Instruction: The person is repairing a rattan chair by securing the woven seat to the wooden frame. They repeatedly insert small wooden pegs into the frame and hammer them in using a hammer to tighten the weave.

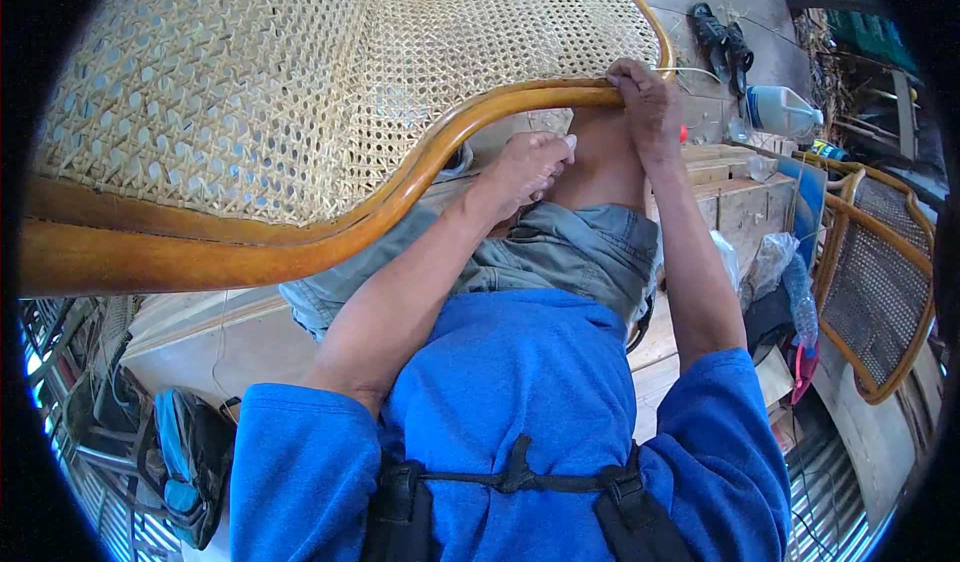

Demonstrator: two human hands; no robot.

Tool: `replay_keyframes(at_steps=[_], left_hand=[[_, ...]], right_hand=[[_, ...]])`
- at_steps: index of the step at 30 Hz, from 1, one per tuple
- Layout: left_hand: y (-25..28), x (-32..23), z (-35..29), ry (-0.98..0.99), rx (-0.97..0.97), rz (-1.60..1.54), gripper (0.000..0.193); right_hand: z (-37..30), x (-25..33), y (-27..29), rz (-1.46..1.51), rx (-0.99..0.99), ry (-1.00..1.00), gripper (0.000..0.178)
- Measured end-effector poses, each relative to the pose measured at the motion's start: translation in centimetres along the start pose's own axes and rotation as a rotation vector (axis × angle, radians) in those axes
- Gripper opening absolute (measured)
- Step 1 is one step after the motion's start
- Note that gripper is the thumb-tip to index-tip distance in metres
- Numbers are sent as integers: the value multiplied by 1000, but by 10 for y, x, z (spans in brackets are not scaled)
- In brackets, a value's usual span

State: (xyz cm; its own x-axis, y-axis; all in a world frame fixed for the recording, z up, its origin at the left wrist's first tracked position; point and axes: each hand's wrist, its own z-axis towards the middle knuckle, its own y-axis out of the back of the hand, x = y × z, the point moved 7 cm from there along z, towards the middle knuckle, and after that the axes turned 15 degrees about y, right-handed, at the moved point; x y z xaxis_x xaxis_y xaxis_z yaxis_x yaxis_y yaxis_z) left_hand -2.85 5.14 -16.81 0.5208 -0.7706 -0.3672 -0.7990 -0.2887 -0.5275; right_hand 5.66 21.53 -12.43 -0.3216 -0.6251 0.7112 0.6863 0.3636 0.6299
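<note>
A curved wooden chair frame [470, 122] with woven cane webbing [300, 92] lies across my lap, reaching to the upper left. My right hand [650, 112] is closed at the rail's right part, its bent fingers on the wood beside the webbing's edge. From it a thin pale cane strand [692, 70] sticks out to the right. Below the rail, above my thigh, my left hand [532, 170] is closed in a pinch with the thumb pointing right. Whatever lies between its fingers is too small or hidden to make out.
To the right are a wooden box [750, 212], a plastic jug [785, 109], black sandals [722, 44] and another caned frame [875, 282]. A plastic bottle [803, 312] stands by some bags. A black and blue backpack [185, 462] rests at lower left.
</note>
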Motion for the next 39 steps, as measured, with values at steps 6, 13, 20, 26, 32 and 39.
replay_keyframes(at_steps=[6,13,20,26,32,39], left_hand=[[4,2,6,-35,42,-17,21],[3,-3,3,-54,16,2,22],[3,-6,3,-82,19,16,22],[0,-13,-5,-98,27,-22,24],[1,-11,-1,-128,40,17,28],[2,-11,2,-173,17,21,31]], right_hand=[[7,15,-2,-254,16,-23,12],[7,22,-7,-461,24,111,13],[9,30,-8,-541,41,128,12],[7,23,-7,-569,144,153,13],[9,17,-3,-461,198,169,14],[8,30,-9,-499,164,180,15]])
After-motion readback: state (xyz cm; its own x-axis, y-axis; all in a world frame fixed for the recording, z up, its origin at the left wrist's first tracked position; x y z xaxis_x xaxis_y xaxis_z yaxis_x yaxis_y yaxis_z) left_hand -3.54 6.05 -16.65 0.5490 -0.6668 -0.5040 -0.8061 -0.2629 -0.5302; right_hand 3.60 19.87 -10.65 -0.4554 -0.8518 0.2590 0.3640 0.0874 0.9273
